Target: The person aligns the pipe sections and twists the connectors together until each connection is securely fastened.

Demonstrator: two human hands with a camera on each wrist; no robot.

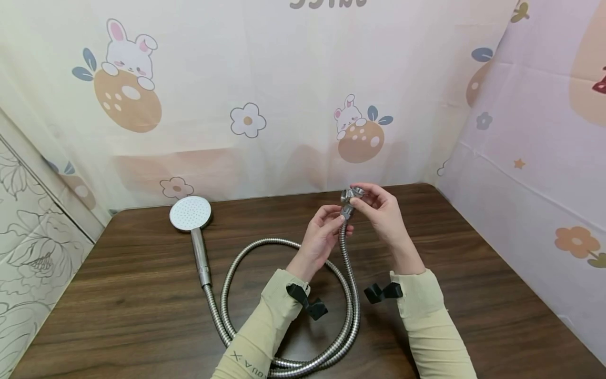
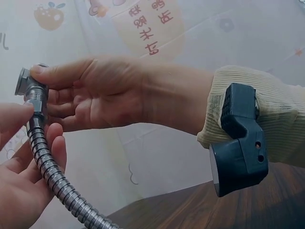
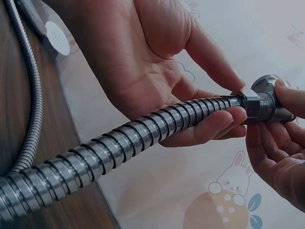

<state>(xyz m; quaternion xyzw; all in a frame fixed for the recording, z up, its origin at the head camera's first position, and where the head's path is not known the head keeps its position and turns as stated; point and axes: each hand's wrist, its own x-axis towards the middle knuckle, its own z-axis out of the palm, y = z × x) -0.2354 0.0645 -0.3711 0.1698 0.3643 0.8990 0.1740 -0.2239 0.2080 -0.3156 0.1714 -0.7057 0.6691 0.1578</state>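
A flexible metal shower hose (image 1: pixel 343 245) rises from the table to a chrome fitting (image 1: pixel 347 196) held up near the table's back edge. My left hand (image 1: pixel 319 237) pinches the hex nut (image 3: pixel 251 101) at the hose end between thumb and fingers, with the hose running across the fingers. From the other side, my right hand (image 1: pixel 385 216) grips the fitting by its body. Some thread on the fitting (image 2: pixel 34 90) shows just above the nut in the left wrist view. At the hose's other end, a shower head (image 1: pixel 190 213) lies face up on the table's left side.
The hose forms a large loop on the dark wooden table (image 1: pixel 142 295), partly under my left forearm. A printed curtain (image 1: pixel 284 79) hangs behind the table and another covers the right side. A black wrist camera (image 1: pixel 383 292) sits on each cuff.
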